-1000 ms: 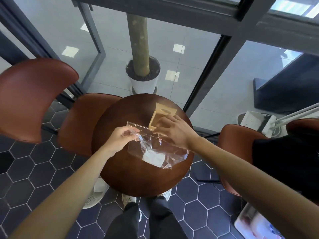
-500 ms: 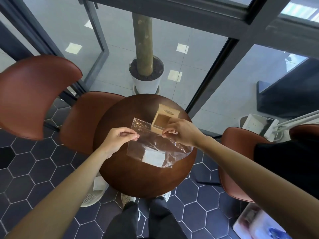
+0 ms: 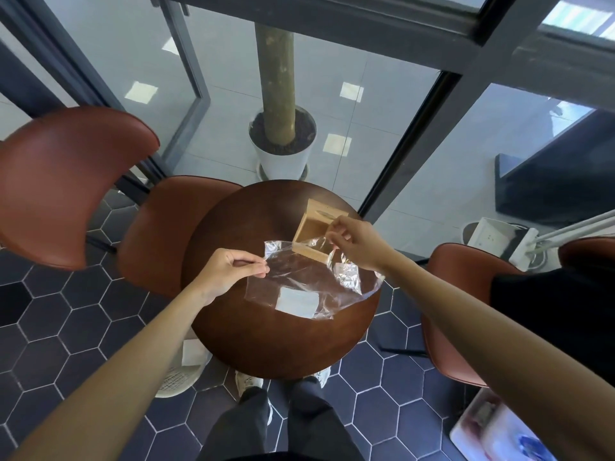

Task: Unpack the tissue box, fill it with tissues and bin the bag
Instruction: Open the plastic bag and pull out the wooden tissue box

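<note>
A wooden tissue box (image 3: 314,227) stands on the far right part of a small round dark-wood table (image 3: 266,334). In front of it hangs a clear plastic bag (image 3: 309,281) with a white label, held open just above the tabletop. My left hand (image 3: 229,271) pinches the bag's left mouth edge. My right hand (image 3: 357,242) pinches the right mouth edge, right beside the box. The box's near edge shows through the bag's mouth; I cannot tell if it is still inside.
Brown chairs stand at the left (image 3: 66,181), behind the table (image 3: 159,234) and at the right (image 3: 466,294). A potted tree (image 3: 283,141) stands behind glass. A white mesh bin (image 3: 179,374) sits on the floor under the table's left edge. My legs (image 3: 276,424) are below.
My right hand let go of the box and took the bag's right edge. Both hands drew the bag mouth apart, and the box stands more exposed behind it.
</note>
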